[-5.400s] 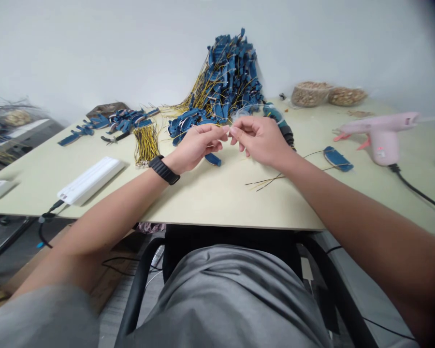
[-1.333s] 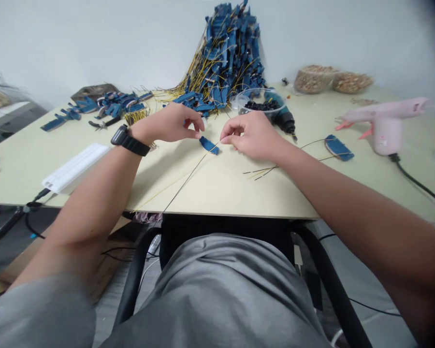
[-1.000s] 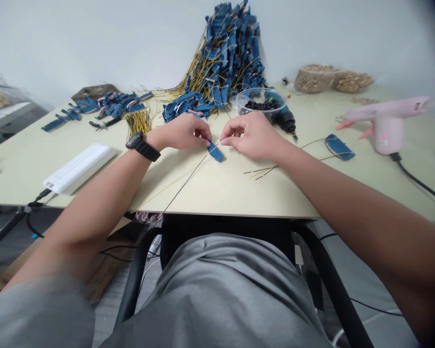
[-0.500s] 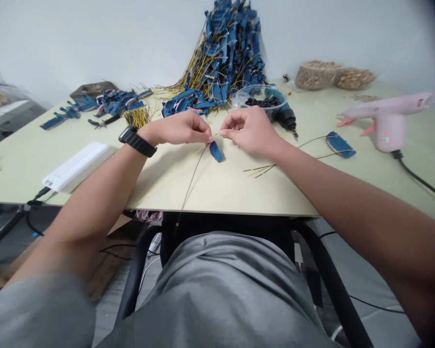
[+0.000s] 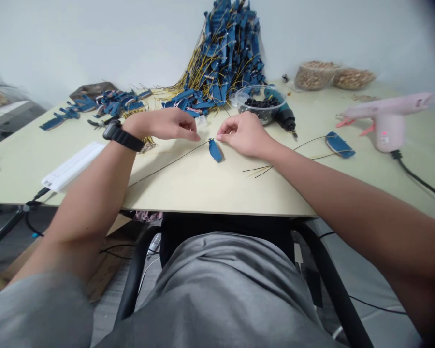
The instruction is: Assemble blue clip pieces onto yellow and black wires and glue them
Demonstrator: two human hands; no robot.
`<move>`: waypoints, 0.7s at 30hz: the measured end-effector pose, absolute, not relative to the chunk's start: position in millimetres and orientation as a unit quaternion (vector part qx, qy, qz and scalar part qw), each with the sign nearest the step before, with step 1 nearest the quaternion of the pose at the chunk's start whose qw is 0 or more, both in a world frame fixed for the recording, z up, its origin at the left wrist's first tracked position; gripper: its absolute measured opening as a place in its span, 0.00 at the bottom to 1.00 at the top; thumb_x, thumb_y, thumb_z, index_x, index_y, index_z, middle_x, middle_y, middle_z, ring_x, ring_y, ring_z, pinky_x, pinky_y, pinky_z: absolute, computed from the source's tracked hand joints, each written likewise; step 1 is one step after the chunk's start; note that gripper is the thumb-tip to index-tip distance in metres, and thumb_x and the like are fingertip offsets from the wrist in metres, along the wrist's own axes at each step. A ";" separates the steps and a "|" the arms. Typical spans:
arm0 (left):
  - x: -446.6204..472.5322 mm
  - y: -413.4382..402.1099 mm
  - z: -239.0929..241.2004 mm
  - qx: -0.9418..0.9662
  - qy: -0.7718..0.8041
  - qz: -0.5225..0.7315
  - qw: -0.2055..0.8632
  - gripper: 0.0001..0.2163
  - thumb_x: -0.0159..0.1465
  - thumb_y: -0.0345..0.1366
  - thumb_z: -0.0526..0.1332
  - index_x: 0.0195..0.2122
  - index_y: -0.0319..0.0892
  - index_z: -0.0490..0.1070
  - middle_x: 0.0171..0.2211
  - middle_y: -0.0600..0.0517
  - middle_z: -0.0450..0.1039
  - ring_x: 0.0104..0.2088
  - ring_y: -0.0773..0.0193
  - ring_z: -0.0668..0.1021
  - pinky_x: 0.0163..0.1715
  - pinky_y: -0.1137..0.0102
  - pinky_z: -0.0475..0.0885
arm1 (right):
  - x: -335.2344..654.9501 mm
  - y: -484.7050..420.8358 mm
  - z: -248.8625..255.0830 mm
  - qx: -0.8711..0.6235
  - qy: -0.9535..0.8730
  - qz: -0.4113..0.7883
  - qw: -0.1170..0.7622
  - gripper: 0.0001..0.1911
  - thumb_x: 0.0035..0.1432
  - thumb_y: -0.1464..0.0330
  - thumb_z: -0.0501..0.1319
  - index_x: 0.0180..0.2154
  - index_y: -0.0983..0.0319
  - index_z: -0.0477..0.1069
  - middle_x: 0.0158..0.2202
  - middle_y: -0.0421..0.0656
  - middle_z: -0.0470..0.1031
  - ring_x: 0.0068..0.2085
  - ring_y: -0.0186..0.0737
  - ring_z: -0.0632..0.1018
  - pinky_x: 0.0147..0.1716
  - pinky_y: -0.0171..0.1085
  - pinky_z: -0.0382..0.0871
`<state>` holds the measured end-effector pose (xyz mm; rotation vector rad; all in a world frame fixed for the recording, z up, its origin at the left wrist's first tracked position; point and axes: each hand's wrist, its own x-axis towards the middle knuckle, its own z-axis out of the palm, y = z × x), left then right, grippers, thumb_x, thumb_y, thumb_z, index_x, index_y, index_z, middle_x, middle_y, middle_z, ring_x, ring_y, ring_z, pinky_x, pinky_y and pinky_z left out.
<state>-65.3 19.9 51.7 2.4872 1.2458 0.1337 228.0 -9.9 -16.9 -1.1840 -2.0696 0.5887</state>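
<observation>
My right hand (image 5: 244, 133) is closed in a pinch on a thin dark wire (image 5: 166, 164), at the top of a small blue leaf-shaped piece (image 5: 215, 151). That piece hangs just left of the fingertips. From there the wire slopes down to the left, across the tabletop and toward my left forearm. My left hand (image 5: 172, 124) hovers above the wire, left of the blue piece, its fingers loosely curled and thumb apart. It appears to hold nothing. A black watch is on that wrist.
A tall heap of blue pieces with yellow wires (image 5: 228, 48) stands at the back. Near it are a clear bowl of black bits (image 5: 263, 104) and a teal power tool (image 5: 285, 116). At right are another blue piece (image 5: 340, 145) and a pink glue gun (image 5: 389, 116); a white box (image 5: 74, 164) lies left.
My left hand has moved left, away from the blue piece and off its pinch. The wire's free end has swung from the front edge toward the left. My right hand has shifted slightly down.
</observation>
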 end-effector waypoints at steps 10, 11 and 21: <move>-13.4 -34.4 16.3 0.886 0.448 0.103 0.066 0.46 0.63 0.78 0.81 0.64 0.41 0.86 0.52 0.36 0.89 0.56 0.31 0.88 0.59 0.52 0.82 | 223.1 -8.5 -19.5 -0.448 -0.790 0.241 0.342 0.05 0.69 0.66 0.82 0.39 0.56 0.91 0.42 0.50 0.94 0.50 0.59 0.92 0.57 0.55 0.88; -12.2 -34.9 13.6 0.886 0.447 0.107 0.060 0.45 0.64 0.77 0.82 0.64 0.41 0.85 0.52 0.36 0.89 0.56 0.32 0.88 0.58 0.51 0.82 | 223.3 -8.5 -19.5 -0.449 -0.787 0.244 0.344 0.04 0.69 0.66 0.82 0.39 0.56 0.91 0.43 0.50 0.94 0.50 0.59 0.92 0.57 0.55 0.88; -12.0 -21.0 12.9 0.890 0.387 0.159 0.180 0.46 0.58 0.75 0.86 0.64 0.46 0.80 0.60 0.38 0.90 0.56 0.39 0.89 0.54 0.56 0.81 | 240.7 -10.4 -11.3 -0.470 -0.782 0.246 0.327 0.07 0.69 0.73 0.81 0.37 0.57 0.88 0.41 0.51 0.93 0.47 0.58 0.89 0.55 0.55 0.84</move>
